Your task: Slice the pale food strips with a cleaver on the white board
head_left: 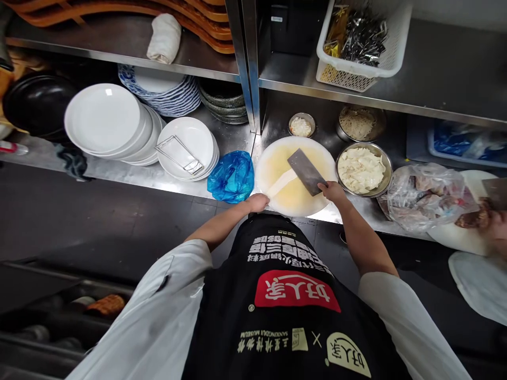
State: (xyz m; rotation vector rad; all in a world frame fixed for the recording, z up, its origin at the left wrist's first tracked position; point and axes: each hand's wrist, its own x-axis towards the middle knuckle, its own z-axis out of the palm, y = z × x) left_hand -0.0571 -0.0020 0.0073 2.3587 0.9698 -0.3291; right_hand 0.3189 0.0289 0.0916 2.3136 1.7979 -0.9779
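A round, yellowish cutting board [277, 153] lies on the steel counter in front of me. My right hand [331, 191] grips a wide cleaver [306, 170], whose blade rests over the board. A pale, flat strip [282, 182] runs across the board from near the blade to its lower left edge. There my left hand [258, 202] is closed at the strip's end; its fingertips are small in view. Right of the board stands a metal bowl of pale, folded pieces [361, 170]. Left of it is a blue plastic bag [231, 177].
White plates [103, 119] are stacked at left, with a wire rack [180, 155] on a nearer stack. Small bowls [301, 125] stand behind the board. At right are a clear bag [430, 195] and another person's hand [498, 229] by a blade. A shelf holds a white basket [366, 68].
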